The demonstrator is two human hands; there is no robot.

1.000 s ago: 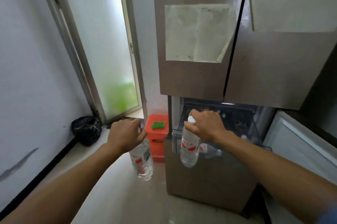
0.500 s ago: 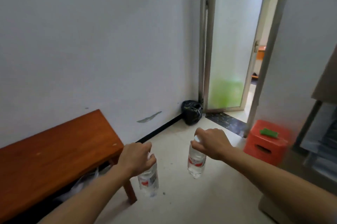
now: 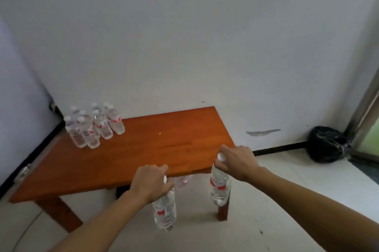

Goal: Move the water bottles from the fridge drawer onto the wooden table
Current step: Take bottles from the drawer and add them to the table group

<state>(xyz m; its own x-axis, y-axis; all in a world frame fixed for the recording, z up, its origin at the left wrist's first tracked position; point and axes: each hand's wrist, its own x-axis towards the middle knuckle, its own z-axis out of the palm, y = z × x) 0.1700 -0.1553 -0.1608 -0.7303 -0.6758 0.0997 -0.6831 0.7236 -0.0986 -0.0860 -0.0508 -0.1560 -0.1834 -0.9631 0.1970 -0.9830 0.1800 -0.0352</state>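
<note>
Two bottles held at the table's near edge.
Left hand [image 3: 150, 182] and right hand [image 3: 238, 162] each had fingers [image 3: 224, 151] curled round a bottle top; left bottle [image 3: 165, 210] and right bottle [image 3: 219, 186] hung before the wooden table [image 3: 143, 153], a bottle cluster [image 3: 93, 126] standing far-left.

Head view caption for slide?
Left hand holds left water bottle, right hand holds right water bottle, at wooden table with bottle cluster in far corner.

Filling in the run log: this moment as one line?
phase: carry | left hand: grips left bottle | right hand: grips right bottle | table: bottle group at far left corner
</note>
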